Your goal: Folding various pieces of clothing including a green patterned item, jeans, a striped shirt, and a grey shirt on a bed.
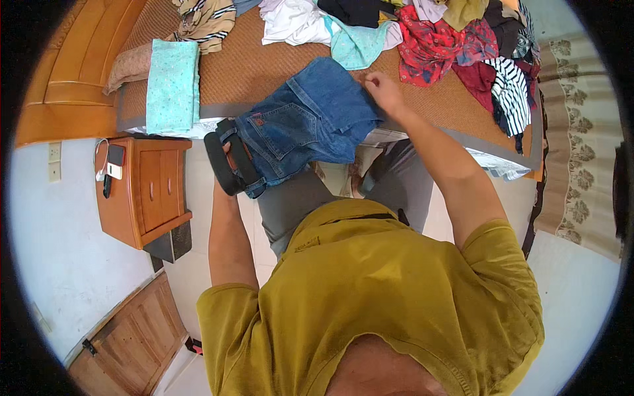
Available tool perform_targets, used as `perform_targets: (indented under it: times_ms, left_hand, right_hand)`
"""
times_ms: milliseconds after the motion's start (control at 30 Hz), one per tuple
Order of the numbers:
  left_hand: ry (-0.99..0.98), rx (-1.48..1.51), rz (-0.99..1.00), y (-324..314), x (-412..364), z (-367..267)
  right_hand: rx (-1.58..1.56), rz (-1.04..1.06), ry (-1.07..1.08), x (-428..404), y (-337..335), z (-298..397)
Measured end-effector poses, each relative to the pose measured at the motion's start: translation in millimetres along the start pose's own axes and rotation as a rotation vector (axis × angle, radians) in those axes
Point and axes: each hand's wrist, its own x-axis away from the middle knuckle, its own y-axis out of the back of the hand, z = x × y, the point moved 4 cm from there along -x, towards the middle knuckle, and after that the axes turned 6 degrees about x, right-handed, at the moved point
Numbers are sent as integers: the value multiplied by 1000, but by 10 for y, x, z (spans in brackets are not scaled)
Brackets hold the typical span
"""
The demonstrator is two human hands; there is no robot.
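Note:
Blue denim jeans [322,99], partly folded, lie across the near edge of the bed in front of me, with the waist end towards the left. A black belt [223,163] runs through their loops and stands out past the waistband. My left hand [231,157] grips the jeans at the waistband, mostly hidden by the belt and denim. Beside the other end of the jeans, my right hand [384,89] is above the bed mat with its fingers curled; whether it holds any cloth cannot be told. A folded turquoise cloth [172,84] rests on the bed's left part.
Loose clothes, among them a red patterned garment [428,47], a striped garment [512,94] and a white garment [297,22], are heaped along the far side of the bed [233,74]. A wooden nightstand [143,183] stands left, beneath the headboard [69,74]. A curtain [574,148] hangs at right.

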Motion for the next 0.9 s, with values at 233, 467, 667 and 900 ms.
perform_targets:
  times_ms: [233, 467, 667, 900]
  left_hand:
    - [113, -320, -279, -186, 265, -47]
    - [-205, -571, -27, -869, -122, -198]
    - [-175, -466, -15, -1127, -807, 401]
    - [-200, -239, -147, -1142, -818, 816]
  right_hand:
    - [-101, 163, -15, -29, -462, -110]
    - [-709, 135, -124, -99, 374, 68]
    - [-210, -161, 109, -394, 1171, 152]
    - [10, -56, 479, 346, 155, 1506]
